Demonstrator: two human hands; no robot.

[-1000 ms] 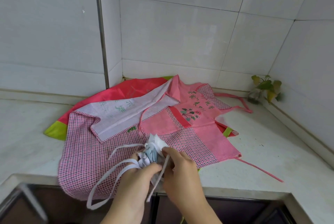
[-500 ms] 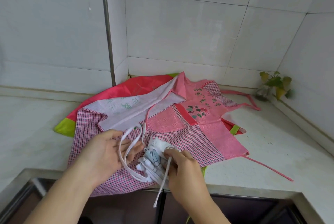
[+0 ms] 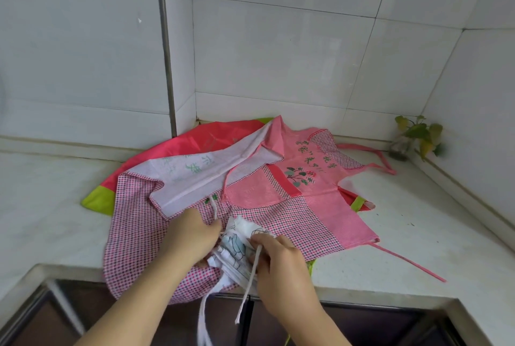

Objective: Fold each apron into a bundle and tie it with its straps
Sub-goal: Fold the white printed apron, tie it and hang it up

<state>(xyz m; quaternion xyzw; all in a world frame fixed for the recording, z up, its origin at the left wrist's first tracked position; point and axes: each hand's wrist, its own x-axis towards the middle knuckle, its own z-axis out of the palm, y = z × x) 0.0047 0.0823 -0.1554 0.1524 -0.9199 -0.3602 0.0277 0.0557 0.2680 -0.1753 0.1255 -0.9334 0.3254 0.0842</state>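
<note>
A white apron folded into a small bundle (image 3: 237,248), printed with blue drawings, sits at the counter's front edge on top of the spread aprons. My right hand (image 3: 281,264) grips the bundle and pinches one white strap (image 3: 249,284) that hangs down over the edge. My left hand (image 3: 192,237) presses against the bundle's left side, fingers closed around the other white strap, which rises behind it and also trails below. Under them lie a pink checked apron (image 3: 139,234), a pink embroidered apron (image 3: 320,192) and a red apron with green trim (image 3: 195,145).
The white stone counter (image 3: 418,234) fills a tiled corner. A metal pipe (image 3: 165,47) runs down the wall at the left. A small plant in a glass jar (image 3: 412,139) stands at the back right. Thin pink straps (image 3: 409,262) trail right.
My left hand swung out left with the strap looped, then came back against the bundle's left side. My right hand stayed on the bundle and strap.
</note>
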